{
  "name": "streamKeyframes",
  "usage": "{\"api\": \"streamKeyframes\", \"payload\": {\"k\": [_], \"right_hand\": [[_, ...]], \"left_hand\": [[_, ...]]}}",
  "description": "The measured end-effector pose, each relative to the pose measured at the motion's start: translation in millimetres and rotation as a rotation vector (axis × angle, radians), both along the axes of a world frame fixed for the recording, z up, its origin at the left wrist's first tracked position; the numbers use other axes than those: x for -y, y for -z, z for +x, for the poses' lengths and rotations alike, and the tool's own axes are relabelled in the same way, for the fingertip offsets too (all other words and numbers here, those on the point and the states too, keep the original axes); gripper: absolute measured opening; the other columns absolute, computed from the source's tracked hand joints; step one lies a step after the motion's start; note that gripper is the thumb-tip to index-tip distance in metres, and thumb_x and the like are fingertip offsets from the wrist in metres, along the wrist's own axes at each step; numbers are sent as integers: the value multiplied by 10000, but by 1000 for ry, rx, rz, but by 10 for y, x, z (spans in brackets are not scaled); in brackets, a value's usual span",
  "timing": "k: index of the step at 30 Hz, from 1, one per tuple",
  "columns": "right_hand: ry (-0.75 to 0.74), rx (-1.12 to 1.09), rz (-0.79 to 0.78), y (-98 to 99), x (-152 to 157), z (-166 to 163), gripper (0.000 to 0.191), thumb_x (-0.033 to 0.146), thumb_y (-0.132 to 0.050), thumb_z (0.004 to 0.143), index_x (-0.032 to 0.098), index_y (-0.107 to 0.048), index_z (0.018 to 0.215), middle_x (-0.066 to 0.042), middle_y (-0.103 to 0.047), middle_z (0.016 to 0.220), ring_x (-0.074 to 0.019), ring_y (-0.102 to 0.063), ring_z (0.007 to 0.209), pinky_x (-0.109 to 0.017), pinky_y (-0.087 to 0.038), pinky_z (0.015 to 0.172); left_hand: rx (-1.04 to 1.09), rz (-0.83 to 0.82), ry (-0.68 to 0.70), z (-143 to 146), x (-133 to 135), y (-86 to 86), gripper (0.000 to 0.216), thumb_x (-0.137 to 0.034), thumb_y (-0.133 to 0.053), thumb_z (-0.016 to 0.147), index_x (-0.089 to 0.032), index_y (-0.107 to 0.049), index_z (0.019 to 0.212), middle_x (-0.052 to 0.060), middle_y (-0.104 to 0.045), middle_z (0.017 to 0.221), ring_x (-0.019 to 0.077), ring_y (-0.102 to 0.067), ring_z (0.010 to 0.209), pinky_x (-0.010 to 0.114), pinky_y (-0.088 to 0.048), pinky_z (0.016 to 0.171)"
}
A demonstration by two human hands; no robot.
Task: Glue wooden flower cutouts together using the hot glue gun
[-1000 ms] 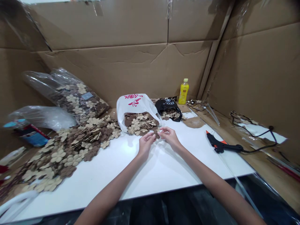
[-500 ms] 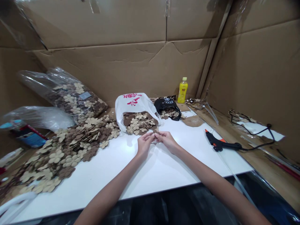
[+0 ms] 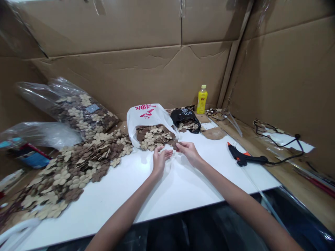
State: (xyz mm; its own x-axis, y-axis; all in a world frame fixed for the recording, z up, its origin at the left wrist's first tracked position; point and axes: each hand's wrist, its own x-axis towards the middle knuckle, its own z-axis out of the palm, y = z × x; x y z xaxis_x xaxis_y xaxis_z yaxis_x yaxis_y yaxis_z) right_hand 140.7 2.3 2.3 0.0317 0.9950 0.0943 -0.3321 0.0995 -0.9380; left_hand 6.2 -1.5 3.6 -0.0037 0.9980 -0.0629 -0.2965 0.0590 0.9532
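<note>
Both my hands rest on the white table top (image 3: pixel 183 188), just in front of a white plastic bag (image 3: pixel 146 115) with red print. Brown and beige flower-shaped cut-outs (image 3: pixel 154 136) spill from its mouth. My left hand (image 3: pixel 160 159) is open, with its fingers loosely curved and apart and nothing in them. A little to its right, my right hand (image 3: pixel 188 152) pinches a small dark brown flower piece (image 3: pixel 177 146) at its fingertips, close to the bag's mouth.
A big heap of flower cut-outs (image 3: pixel 78 164) covers the table's left side, with clear bags (image 3: pixel 78 111) of more behind it. A black bag (image 3: pixel 185 116) and a yellow bottle (image 3: pixel 201 99) stand at the back. A black-and-orange glue gun (image 3: pixel 244 158) lies to the right. Cardboard walls surround the table.
My hands were together on the small brown piece. They have since come apart: the left hand has opened, and the right hand has moved toward the bag's mouth.
</note>
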Motion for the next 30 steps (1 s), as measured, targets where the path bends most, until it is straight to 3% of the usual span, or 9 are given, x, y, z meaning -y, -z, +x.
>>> {"api": "streamKeyframes", "payload": {"k": [5,11,17,21,25,27,30], "right_hand": [[22,66,25,-8,2,48,304,419,-708,564,123,-650,605,4,-566,537,-92,-461,522,-245,-362,555],[55,114,26,39,-18,62,281,399,-700,566,129,-622,565,4,-554,526,-88,-430,496,-240,-333,521],[-105,65,-105,-42,-12,110,276,378,-707,566,120,-631,631,-10,-577,575,-86,-478,505,-245,-398,542],[-202,275,-71,-381,-57,-120,202,311,-665,618,129,-634,701,-23,-588,558,-102,-501,460,-245,-413,460],[-375,380,114,-930,-211,-832,120,202,-639,637,135,-648,737,-43,-632,632,-124,-547,488,-241,-442,443],[-433,360,226,-1218,-340,-1217,284,169,-621,659,170,-636,943,-46,-656,886,-121,-593,627,-243,-491,553],[-346,488,550,-1528,-520,-1536,536,183,-610,684,199,-490,1207,-77,-556,1174,-133,-597,801,-272,-498,696]], "left_hand": [[-20,5,123,7,23,26,275,-234,-605,617,-163,-493,858,61,-679,683,179,-643,654,327,-467,694],[-48,11,141,17,7,71,240,-222,-611,615,-160,-520,829,65,-676,678,187,-644,662,325,-470,683],[-106,40,198,17,1,50,149,-184,-591,598,-157,-550,738,47,-653,608,156,-609,573,278,-456,597],[-118,77,259,13,3,58,57,-191,-578,597,-147,-574,632,44,-624,579,143,-577,534,256,-431,541],[-144,55,217,10,-7,90,58,-200,-595,584,-146,-579,570,34,-594,535,133,-541,504,255,-417,531],[-180,64,195,3,10,85,54,-198,-593,585,-144,-588,587,25,-589,534,127,-522,502,252,-408,527],[-195,132,228,-9,58,59,80,-208,-566,614,-141,-597,644,21,-606,598,126,-524,551,249,-411,556]]}}
